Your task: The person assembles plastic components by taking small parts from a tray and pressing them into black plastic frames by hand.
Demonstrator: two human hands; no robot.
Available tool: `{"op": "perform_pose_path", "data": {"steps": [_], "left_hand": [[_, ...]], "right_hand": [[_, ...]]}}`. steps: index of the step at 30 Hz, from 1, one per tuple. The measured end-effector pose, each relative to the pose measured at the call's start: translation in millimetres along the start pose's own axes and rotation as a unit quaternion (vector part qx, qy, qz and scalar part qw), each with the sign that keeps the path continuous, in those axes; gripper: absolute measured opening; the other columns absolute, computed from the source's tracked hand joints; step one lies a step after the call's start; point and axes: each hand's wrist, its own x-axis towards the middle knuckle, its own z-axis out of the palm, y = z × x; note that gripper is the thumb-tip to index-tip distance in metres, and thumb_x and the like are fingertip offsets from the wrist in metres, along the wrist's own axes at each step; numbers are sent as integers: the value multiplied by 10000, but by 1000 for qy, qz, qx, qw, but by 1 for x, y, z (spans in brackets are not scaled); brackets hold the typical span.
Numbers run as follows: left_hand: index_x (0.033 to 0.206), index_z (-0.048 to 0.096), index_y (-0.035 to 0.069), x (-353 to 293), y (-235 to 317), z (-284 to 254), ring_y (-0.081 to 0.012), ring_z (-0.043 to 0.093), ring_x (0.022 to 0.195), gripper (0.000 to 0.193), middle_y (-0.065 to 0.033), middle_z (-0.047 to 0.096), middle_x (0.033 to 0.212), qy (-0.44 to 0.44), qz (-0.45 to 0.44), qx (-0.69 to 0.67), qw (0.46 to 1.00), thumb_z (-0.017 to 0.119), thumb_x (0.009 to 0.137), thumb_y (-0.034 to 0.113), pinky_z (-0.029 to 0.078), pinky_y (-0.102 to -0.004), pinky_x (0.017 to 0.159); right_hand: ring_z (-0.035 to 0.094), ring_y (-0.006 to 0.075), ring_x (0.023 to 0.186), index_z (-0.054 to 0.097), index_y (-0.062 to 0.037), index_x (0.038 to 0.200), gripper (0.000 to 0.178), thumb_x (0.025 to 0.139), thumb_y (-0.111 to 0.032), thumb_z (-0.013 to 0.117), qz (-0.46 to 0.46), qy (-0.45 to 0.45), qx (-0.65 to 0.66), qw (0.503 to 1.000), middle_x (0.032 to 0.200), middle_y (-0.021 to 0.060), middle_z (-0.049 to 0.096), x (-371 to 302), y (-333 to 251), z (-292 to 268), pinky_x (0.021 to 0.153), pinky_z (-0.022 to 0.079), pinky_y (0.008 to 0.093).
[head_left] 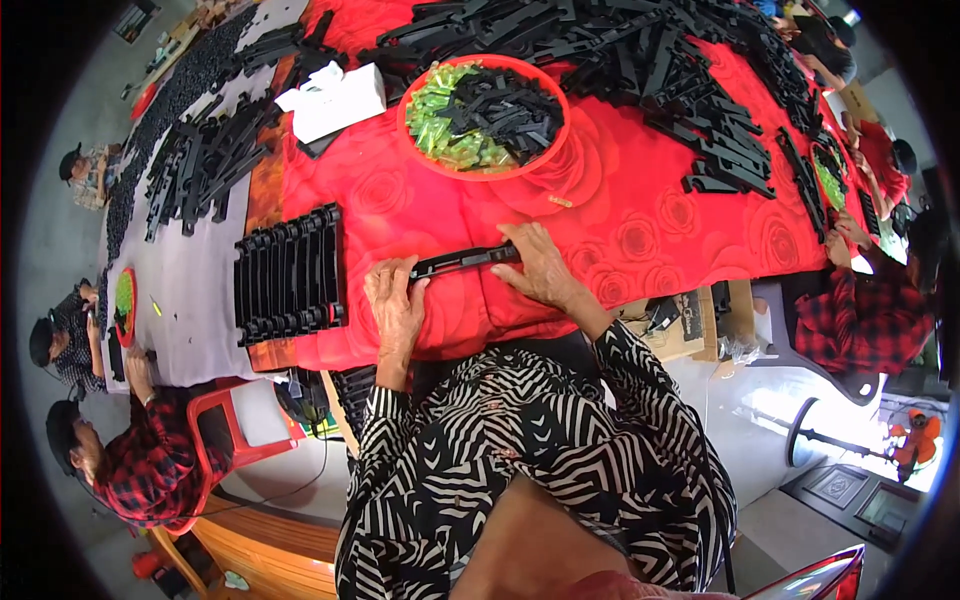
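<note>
A long, narrow black plastic part (463, 262) lies level between my hands, just above the near part of the red rose-patterned tablecloth (640, 235). My left hand (393, 302) grips its left end, and my right hand (545, 268) has its fingers closed round the right end. Left of my left hand, similar black parts stand side by side in a neat row (290, 275). Beyond my hands sits a round red basin (487, 176) holding yellow-green translucent pieces (440, 125) and small black pieces (510, 112).
Loose black parts pile up at the far side (600, 45) and on the left grey cloth (205, 165). A white tissue box (340, 100) stands left of the basin. Co-workers sit at the left (150, 440) and right (865, 315). A cardboard box (690, 325) is below the right table edge.
</note>
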Motion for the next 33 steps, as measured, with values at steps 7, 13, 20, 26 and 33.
{"op": "perform_pose_path", "data": {"steps": [7, 13, 20, 26, 33], "left_hand": [[1096, 593, 45, -4, -3, 5, -317, 523, 1055, 411, -127, 608, 1051, 46, 7, -21, 999, 729, 715, 117, 386, -426, 910], [1080, 594, 52, -4, -5, 2, -317, 522, 1052, 412, -120, 605, 1056, 32, -24, -33, 999, 737, 699, 121, 395, -424, 883], [1045, 597, 49, -3, -3, 0, -320, 528, 1038, 402, -116, 611, 1014, 33, -33, -76, 996, 749, 675, 85, 401, -423, 896], [1026, 605, 46, -2, 0, 2, -319, 531, 1043, 378, -114, 614, 1014, 28, -32, -96, 994, 747, 677, 81, 405, -418, 898], [1013, 612, 50, -13, -4, -6, -320, 546, 1022, 362, -125, 624, 995, 20, -39, -86, 995, 748, 680, 83, 414, -414, 889]], "right_hand": [[567, 188, 769, 542, 2, 1167, 384, 811, -65, 671, 155, 116, 124, 973, 956, 124, 580, -23, -3, -4, 678, 490, 291], [518, 103, 727, 577, 2, 1115, 260, 860, -38, 608, 211, 201, 121, 949, 857, 53, 587, -28, 5, -14, 659, 456, 237], [539, 130, 738, 608, 5, 1058, 184, 884, -42, 571, 269, 230, 62, 933, 858, 73, 602, -23, 16, -23, 676, 461, 257], [561, 174, 726, 627, -8, 977, 126, 860, -11, 584, 175, 194, 47, 964, 836, 102, 592, -18, 7, -17, 655, 458, 275], [558, 283, 760, 615, -22, 973, 149, 829, 9, 587, 183, 219, -38, 958, 840, 147, 572, -2, 30, -35, 669, 462, 371]]}}
